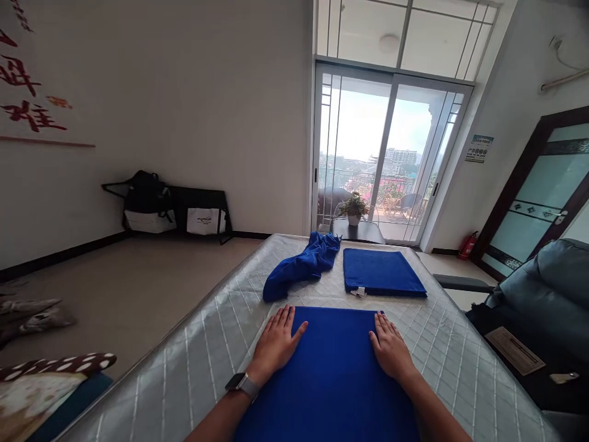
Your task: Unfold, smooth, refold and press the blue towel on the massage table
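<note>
A blue towel [335, 368] lies spread flat on the quilted grey mattress [193, 362] in front of me. My left hand [276, 342] rests flat on its far left corner, fingers stretched out, a watch on the wrist. My right hand [390, 348] lies flat on the far right corner, fingers also extended. Beyond them a neatly folded blue towel [381, 272] sits to the right, and a crumpled blue towel [304, 264] lies to its left.
A dark armchair [543, 294] stands right of the mattress. A potted plant [354, 209] sits on a small table by the sliding glass door [391, 153]. Bags [147, 202] lean against the left wall. Bedding [50, 387] lies at lower left.
</note>
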The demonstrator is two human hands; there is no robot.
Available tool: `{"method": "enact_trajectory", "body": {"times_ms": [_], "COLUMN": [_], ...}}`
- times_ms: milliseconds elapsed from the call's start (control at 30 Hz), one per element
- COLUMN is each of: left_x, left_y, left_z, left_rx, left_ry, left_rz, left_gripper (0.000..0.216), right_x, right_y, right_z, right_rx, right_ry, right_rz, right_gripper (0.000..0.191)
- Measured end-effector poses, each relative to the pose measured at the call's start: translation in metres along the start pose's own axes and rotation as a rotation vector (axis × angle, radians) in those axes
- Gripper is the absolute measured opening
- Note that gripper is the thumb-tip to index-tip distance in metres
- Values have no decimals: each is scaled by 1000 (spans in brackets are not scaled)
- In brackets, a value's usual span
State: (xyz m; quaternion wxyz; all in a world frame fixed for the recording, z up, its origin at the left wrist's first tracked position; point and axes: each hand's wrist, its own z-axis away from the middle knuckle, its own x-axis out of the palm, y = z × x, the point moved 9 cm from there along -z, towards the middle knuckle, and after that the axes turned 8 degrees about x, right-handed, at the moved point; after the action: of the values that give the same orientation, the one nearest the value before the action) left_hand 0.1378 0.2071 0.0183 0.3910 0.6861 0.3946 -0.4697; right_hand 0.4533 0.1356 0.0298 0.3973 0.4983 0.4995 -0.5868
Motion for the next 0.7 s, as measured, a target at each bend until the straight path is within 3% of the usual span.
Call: {"method": "enact_trajectory", "body": {"times_ms": [400, 567, 700], "left_x": [-17, -17, -15], "left_y": [11, 12, 9], "left_z": [3, 4, 4], "left_rx": [4, 21, 32], "left_ry": [-2, 12, 42], "left_rz": [-8, -13, -15], "left_gripper": [84, 81, 83], "right_x": [-10, -20, -13], "right_y": [-9, -14, -15], "right_z": [7, 22, 38], "right_rx": [10, 46, 38], "right_ry": [-17, 11, 0], "right_rz": [63, 102, 75], "right_gripper": [69, 69, 70]}}
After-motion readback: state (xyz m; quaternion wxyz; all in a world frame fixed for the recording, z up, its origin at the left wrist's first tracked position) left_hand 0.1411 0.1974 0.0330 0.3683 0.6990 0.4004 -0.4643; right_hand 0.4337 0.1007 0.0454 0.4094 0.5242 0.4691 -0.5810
